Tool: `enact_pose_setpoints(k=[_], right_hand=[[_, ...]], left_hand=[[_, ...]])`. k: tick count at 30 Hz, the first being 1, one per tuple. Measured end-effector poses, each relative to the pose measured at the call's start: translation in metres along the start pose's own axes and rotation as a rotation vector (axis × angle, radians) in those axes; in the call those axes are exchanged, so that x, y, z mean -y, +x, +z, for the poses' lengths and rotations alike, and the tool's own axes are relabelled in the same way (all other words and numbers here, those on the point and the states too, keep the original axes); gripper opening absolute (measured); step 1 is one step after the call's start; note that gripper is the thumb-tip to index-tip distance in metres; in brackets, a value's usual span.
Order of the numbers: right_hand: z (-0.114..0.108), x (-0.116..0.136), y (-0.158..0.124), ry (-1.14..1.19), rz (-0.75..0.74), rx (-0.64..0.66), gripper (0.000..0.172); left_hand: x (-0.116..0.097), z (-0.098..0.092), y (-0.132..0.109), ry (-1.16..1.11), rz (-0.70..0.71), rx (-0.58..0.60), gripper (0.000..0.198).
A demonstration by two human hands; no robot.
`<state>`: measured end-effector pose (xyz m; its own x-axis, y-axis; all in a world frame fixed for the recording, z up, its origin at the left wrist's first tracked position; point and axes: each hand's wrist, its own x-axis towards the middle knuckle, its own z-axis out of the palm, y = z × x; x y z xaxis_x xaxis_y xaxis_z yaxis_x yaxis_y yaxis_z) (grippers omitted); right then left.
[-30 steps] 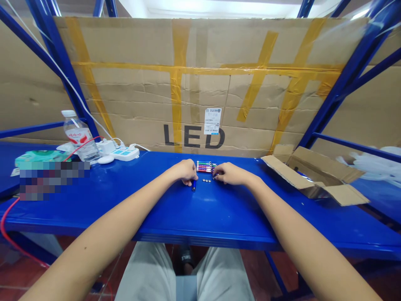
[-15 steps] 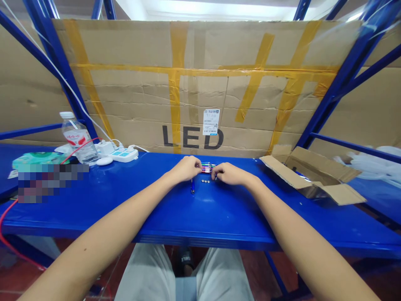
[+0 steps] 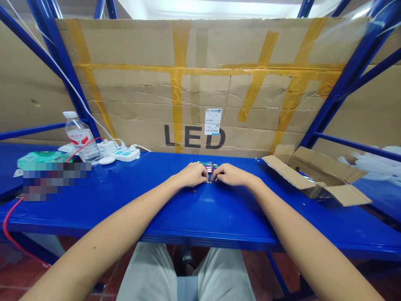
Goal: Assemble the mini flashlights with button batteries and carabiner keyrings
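Note:
Both my hands are close together over the middle of the blue table. My left hand [image 3: 194,174] is closed, its fingertips down at a few small silvery round pieces [image 3: 209,182] that look like button cells; whether it pinches one is too small to tell. Facing it, my right hand [image 3: 232,174] is also closed, with a tiny shiny thing at its fingertips that I cannot make out. A row of several coloured metallic tubes [image 3: 206,164] lies just behind the hands, partly covered by them. Below my left hand shows the end of a slim blue tube [image 3: 194,190], mostly hidden.
An open cardboard box [image 3: 313,173] stands at the right. On the left are a water bottle [image 3: 79,138], a white power strip [image 3: 127,154] with cables and a green packet [image 3: 44,159]. A large taped cardboard sheet [image 3: 140,104] closes off the back.
My left hand has moved right and toward me, from the row of tubes to the small silvery pieces, and now covers most of the blue tube. My right hand has stayed nearly in place.

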<state>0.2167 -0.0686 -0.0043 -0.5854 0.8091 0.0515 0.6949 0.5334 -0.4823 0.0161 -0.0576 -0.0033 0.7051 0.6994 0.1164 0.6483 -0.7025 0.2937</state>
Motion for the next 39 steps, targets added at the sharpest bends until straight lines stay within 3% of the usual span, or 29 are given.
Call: enact_pose_setpoints(k=[9, 21, 26, 30, 34, 36, 39], right_hand=[[0.0, 0.001, 0.0, -0.006, -0.016, 0.007, 0.045], [0.0, 0.004, -0.001, 0.025, 0.0, 0.029, 0.043], [-0.002, 0.003, -0.001, 0.014, -0.035, 0.024, 0.042], [-0.005, 0.001, -0.003, -0.026, -0.014, -0.038, 0.04], [-0.008, 0.001, -0.004, -0.056, 0.027, -0.08, 0.034], [-0.008, 0.001, -0.004, -0.074, 0.045, -0.085, 0.032], [-0.008, 0.0, -0.004, -0.088, 0.057, -0.084, 0.03]], left_hand=[[-0.014, -0.007, -0.006, -0.043, -0.052, 0.019, 0.017], [-0.014, -0.006, -0.005, -0.038, -0.092, 0.03, 0.014], [-0.006, -0.007, -0.003, -0.075, -0.094, 0.015, 0.014], [0.01, -0.02, -0.004, -0.039, -0.195, -0.045, 0.011], [0.021, -0.03, -0.007, -0.126, -0.347, 0.14, 0.011], [0.022, -0.031, -0.007, -0.225, -0.358, 0.23, 0.01], [0.019, -0.028, -0.007, -0.334, -0.341, 0.271, 0.006]])
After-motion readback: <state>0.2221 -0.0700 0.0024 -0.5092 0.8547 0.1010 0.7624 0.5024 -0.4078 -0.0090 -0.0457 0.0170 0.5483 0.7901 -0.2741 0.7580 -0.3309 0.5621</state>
